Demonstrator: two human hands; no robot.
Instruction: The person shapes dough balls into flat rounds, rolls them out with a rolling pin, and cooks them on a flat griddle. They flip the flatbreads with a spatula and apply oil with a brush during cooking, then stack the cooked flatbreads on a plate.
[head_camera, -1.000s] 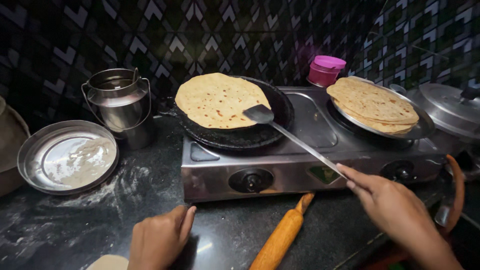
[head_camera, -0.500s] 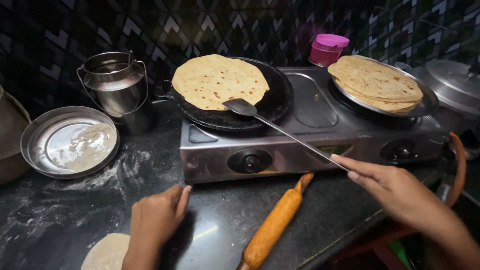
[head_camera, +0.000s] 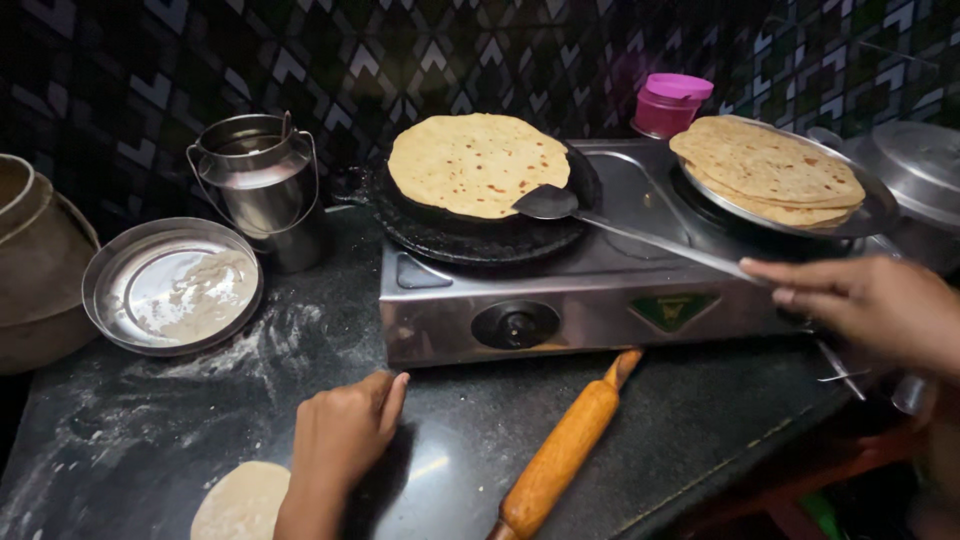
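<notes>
Head view, right hand (head_camera: 868, 308) holding spatula (head_camera: 640, 232), flatbread (head_camera: 478, 164) on griddle (head_camera: 480, 235)

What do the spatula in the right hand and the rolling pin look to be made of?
Spatula, held by the right hand: metal, likely steel; grey, slightly dull blade with a thin, shiny handle. Rolling pin: wood by its look; smooth orange-brown finish and turned end knob, though the grain is too faint to confirm.

Black counter (head_camera: 700, 420) carries stove (head_camera: 600, 300); rolling pin (head_camera: 560, 455); flour plate (head_camera: 170, 285).
</notes>
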